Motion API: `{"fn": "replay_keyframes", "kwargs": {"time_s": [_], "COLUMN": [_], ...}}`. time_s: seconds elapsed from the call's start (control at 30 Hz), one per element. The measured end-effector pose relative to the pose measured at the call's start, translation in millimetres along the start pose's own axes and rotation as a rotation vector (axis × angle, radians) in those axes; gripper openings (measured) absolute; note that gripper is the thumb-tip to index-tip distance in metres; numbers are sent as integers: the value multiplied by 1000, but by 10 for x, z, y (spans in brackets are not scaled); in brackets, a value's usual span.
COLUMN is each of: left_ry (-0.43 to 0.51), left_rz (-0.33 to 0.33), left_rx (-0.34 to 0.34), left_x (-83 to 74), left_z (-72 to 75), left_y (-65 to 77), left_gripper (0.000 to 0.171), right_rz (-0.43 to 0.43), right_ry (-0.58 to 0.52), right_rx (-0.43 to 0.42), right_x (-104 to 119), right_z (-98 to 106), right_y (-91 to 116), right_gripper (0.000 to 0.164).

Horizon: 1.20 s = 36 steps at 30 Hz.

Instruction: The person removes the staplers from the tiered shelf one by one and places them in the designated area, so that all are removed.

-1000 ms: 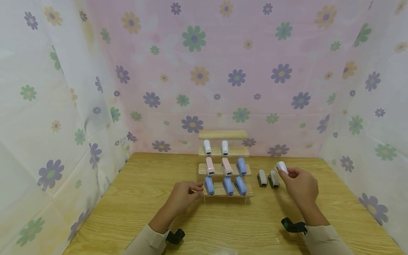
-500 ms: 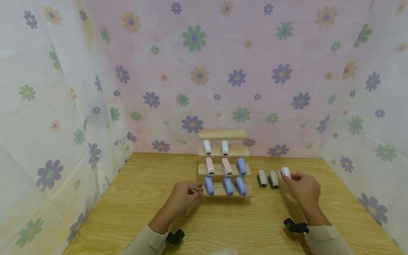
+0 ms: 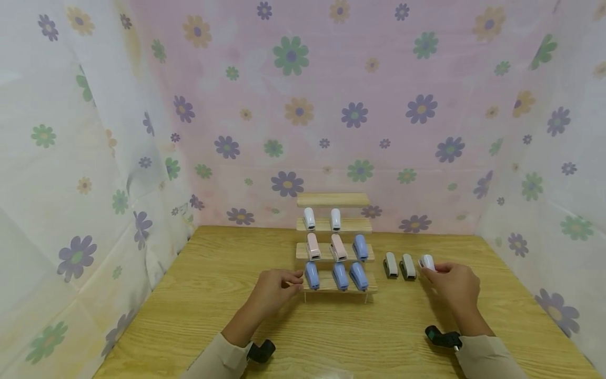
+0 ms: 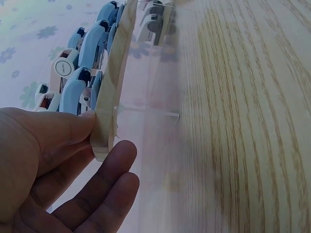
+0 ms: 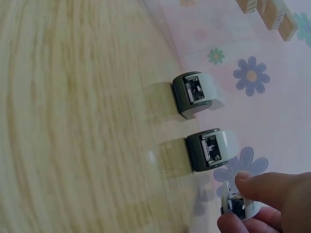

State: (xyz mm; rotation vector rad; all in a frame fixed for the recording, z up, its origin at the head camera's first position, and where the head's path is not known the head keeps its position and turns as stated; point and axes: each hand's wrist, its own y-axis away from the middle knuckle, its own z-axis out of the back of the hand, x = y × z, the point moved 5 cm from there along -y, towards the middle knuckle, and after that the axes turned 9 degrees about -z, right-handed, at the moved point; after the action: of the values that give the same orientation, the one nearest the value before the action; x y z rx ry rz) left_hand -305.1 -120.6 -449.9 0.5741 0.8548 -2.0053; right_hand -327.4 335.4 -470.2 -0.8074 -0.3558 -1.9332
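My right hand pinches a small white stapler between thumb and fingers, close over the table. In the right wrist view that stapler is tilted, its front end showing. Just left of it, two grey-and-white staplers stand side by side on the table. My left hand grips the left end of the lowest step of a tiered wooden display stand. In the left wrist view the thumb lies along the step beside a blue stapler, with fingers curled beneath.
The stand holds blue staplers on its bottom step, two pink staplers and a blue one above, then two white staplers. Its top step is bare. Flower-printed cloth encloses the wooden table on three sides.
My right hand has moved slightly right and down with the white stapler, to beside the two grey-and-white ones. The left hand keeps its grip on the stand.
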Motion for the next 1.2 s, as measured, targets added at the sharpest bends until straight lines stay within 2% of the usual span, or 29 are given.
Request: {"fn": "replay_keyframes", "kwargs": {"time_s": [0.43, 1.2], "left_ry": [-4, 9], "left_rz": [-5, 2], "left_rx": [-7, 1], "left_x": [-12, -20], "left_z": [10, -3], "left_y": [7, 19], "left_gripper": [12, 15], "right_rz": [10, 55], "right_ry": [43, 54], "right_rx": [17, 19], "right_x": [-87, -94], "right_z": [-52, -60], "right_y": [-48, -36], "right_gripper": [47, 44]}}
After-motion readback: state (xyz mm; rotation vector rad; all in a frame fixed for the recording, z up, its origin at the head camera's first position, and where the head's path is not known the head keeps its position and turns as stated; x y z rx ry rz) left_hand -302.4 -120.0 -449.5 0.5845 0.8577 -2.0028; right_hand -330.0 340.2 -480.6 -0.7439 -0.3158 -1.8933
